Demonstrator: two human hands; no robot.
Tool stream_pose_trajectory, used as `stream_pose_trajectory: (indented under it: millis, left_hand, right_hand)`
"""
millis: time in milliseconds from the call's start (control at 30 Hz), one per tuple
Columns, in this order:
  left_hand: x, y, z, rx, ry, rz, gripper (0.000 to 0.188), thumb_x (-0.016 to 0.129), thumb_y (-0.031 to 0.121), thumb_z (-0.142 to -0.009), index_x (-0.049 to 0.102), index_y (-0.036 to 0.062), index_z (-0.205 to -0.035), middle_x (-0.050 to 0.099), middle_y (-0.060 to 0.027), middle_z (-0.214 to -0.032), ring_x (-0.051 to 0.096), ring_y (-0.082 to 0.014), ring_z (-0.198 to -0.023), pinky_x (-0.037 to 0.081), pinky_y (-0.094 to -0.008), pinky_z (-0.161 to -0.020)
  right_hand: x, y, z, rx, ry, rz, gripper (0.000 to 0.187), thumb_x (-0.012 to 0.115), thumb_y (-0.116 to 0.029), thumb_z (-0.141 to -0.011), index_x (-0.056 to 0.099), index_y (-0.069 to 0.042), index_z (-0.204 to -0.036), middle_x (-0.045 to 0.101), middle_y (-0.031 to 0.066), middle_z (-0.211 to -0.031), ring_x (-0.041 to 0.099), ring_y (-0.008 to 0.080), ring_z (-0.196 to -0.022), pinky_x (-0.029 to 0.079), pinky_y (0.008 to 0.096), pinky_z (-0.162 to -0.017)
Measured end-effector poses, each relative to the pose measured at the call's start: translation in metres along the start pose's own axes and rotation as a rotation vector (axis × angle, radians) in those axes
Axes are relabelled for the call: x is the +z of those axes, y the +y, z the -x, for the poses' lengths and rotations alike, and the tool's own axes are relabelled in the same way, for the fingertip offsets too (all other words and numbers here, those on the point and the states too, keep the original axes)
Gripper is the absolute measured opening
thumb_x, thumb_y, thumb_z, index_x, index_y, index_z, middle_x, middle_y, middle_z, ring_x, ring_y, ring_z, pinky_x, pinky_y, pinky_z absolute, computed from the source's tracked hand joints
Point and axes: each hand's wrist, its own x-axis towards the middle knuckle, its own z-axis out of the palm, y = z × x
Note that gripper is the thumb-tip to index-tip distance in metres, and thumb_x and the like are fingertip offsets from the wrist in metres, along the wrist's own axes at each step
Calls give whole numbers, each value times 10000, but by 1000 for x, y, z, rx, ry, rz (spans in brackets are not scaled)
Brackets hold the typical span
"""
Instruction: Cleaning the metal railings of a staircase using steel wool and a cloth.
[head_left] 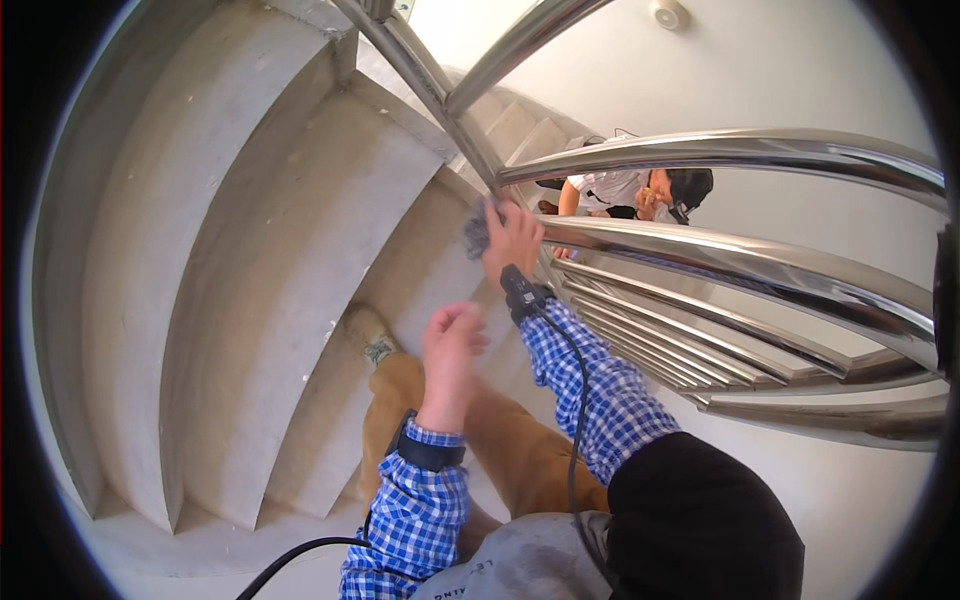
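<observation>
My right hand (513,242) is wrapped round a crumpled grey cloth (476,232) and presses it to the metal post (470,140) of the stair railing. The cloth looks fuzzy, and part of it is hidden behind my fingers. Below and to the left, my left hand (452,342) hangs in the air over my legs. Its fingers are curled in and slightly blurred, with nothing visible in them. Dark straps sit on both wrists, and a black cable runs along my right forearm.
Curved concrete steps (250,240) fan out on the left, and my shoe (368,328) rests on one. Shiny railing bars (740,255) sweep across the right. Beyond them, lower down, another person (620,190) in a dark cap is bent over by the stairs.
</observation>
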Motion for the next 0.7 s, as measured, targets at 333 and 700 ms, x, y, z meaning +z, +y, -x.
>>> stream_pose_trajectory:
  millis: [333, 700]
  left_hand:
    - [-8, -5, -3, 8, 34, -22, 154, 592, 203, -822, 560, 65, -884, 563, -10, -690, 532, -105, -557, 416, -239, -552]
    - [1, -47, -25, 204, 75, -241, 467, 652, 239, -804, 457, 0, -1154, 582, -80, -976, 554, -174, -950, 466, -282, -764]
  right_hand:
    - [-1, 39, 90, 193, 155, -211, 613, 633, -20, -629, 478, -26, -1222, 503, 146, -990, 460, 329, -936, 361, 409, -826]
    - [-58, -37, 101, 118, -303, -866, 621, 622, -26, -706, 395, -17, -1284, 492, 159, -1171, 461, 298, -1102, 402, 351, -883]
